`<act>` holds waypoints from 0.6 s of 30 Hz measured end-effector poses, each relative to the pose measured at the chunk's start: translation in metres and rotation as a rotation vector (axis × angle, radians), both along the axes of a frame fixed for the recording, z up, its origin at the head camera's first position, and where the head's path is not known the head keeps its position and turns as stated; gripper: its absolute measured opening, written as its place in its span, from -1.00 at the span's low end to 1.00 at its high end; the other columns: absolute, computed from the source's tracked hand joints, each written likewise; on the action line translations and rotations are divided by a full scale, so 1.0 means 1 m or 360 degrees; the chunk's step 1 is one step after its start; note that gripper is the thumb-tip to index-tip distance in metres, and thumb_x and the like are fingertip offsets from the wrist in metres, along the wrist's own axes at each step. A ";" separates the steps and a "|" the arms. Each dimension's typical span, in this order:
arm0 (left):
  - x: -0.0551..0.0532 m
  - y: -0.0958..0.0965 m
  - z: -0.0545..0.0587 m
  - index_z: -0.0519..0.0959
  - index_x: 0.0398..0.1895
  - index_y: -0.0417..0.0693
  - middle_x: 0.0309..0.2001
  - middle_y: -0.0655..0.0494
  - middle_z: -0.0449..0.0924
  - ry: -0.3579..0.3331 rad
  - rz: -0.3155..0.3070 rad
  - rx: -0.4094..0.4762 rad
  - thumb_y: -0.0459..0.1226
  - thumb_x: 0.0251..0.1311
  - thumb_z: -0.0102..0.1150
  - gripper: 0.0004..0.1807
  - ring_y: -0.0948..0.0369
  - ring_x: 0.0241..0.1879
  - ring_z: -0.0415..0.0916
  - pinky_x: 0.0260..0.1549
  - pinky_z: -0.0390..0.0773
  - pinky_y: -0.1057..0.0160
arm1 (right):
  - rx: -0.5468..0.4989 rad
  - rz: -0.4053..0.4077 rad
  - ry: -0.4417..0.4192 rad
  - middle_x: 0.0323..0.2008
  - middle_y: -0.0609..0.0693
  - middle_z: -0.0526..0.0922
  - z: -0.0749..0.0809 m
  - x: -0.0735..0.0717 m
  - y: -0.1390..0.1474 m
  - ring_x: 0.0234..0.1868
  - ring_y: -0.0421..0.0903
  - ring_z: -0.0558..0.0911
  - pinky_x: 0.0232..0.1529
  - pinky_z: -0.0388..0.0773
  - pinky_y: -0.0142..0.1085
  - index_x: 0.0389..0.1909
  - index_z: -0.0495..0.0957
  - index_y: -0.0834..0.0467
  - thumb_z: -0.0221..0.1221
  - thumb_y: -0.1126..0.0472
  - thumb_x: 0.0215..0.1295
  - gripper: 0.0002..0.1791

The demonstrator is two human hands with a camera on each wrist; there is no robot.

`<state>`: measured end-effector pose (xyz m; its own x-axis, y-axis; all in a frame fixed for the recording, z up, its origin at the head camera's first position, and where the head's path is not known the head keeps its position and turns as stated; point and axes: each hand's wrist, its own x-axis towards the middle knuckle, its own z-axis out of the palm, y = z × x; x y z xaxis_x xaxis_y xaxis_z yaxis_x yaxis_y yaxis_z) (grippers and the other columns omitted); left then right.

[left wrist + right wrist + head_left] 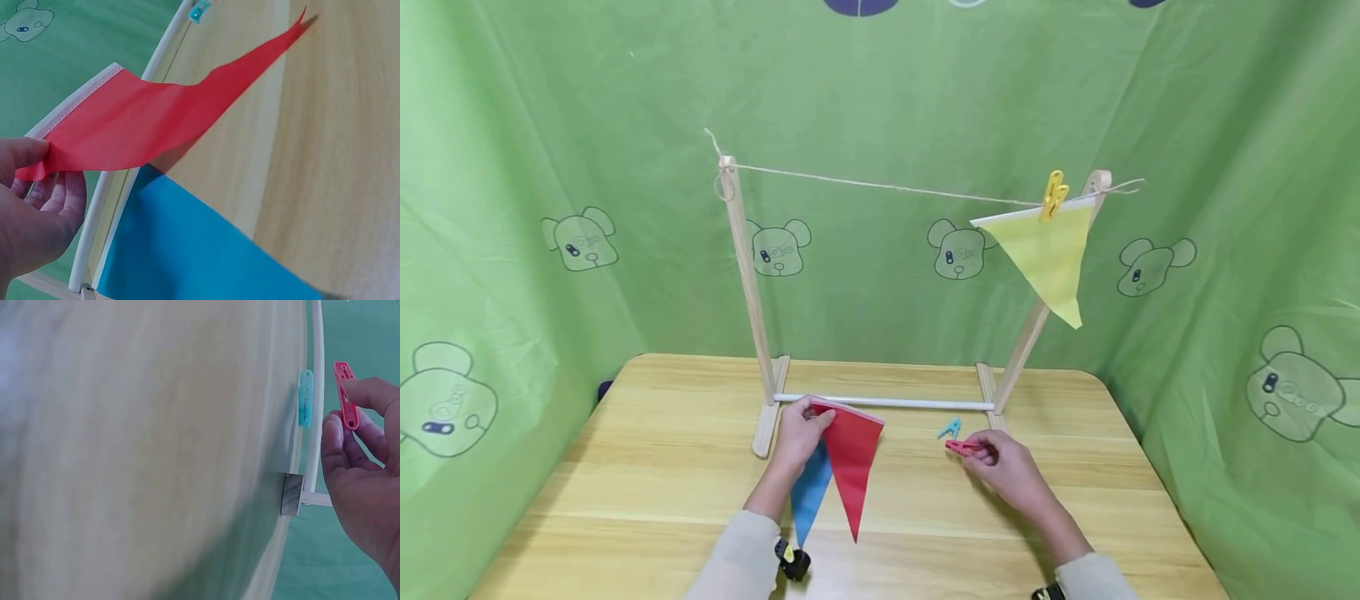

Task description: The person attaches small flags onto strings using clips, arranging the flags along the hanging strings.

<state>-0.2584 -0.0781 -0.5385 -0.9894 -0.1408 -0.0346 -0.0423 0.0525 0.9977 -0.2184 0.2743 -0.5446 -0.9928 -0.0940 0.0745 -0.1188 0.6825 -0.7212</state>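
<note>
Left hand [800, 429] pinches red flag [853, 450] | right hand [1006, 472] pinches pink clip [959, 448] | only head view shows yellow flag [1048, 258] on string [880, 185] with yellow clip [1054, 197]

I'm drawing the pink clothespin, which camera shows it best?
The right wrist view: the pink clothespin looks biggest there, pinched by the right hand. The head view shows it small; the left wrist view doesn't show it.

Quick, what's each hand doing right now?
Left hand: holding the red pennant by its top edge, between thumb and fingers.
Right hand: holding the pink clothespin between thumb and fingers.
</note>
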 end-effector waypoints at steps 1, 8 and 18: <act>0.000 0.000 0.001 0.65 -0.12 -0.36 -0.37 -0.07 0.66 -0.0001 -0.0004 0.0007 -0.40 0.31 0.33 -0.82 0.23 -0.48 0.47 -0.52 0.46 0.43 | -0.0006 -0.0008 0.0000 -0.26 0.01 0.63 0.001 0.000 0.000 -0.27 -0.15 0.57 -0.26 0.64 -0.47 -0.01 0.63 0.24 0.40 0.34 0.24 -0.69; -0.001 0.001 0.009 0.64 -0.07 -0.40 -0.26 -0.22 0.70 0.0014 -0.0012 0.0051 -0.40 0.32 0.31 -0.79 0.24 -0.41 0.54 -0.47 0.54 0.42 | -0.0075 -0.0031 0.0015 -0.23 0.04 0.61 0.009 0.001 -0.002 -0.25 -0.13 0.58 -0.23 0.65 -0.47 0.03 0.60 0.24 0.35 0.36 0.27 -0.68; -0.002 0.002 0.017 0.67 -0.07 -0.32 -0.25 -0.11 0.71 0.0037 0.0003 0.0053 -0.39 0.31 0.33 -0.81 0.24 -0.39 0.57 -0.40 0.59 0.42 | -0.0120 -0.0023 0.0186 -0.20 0.06 0.60 0.016 -0.002 -0.003 -0.24 -0.17 0.59 -0.21 0.66 -0.45 0.04 0.63 0.18 0.37 0.35 0.27 -0.68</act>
<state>-0.2601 -0.0759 -0.5219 -0.9897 -0.1419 -0.0163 -0.0192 0.0190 0.9996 -0.2200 0.2711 -0.5286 -0.9782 -0.0698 0.1958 -0.1955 0.6291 -0.7523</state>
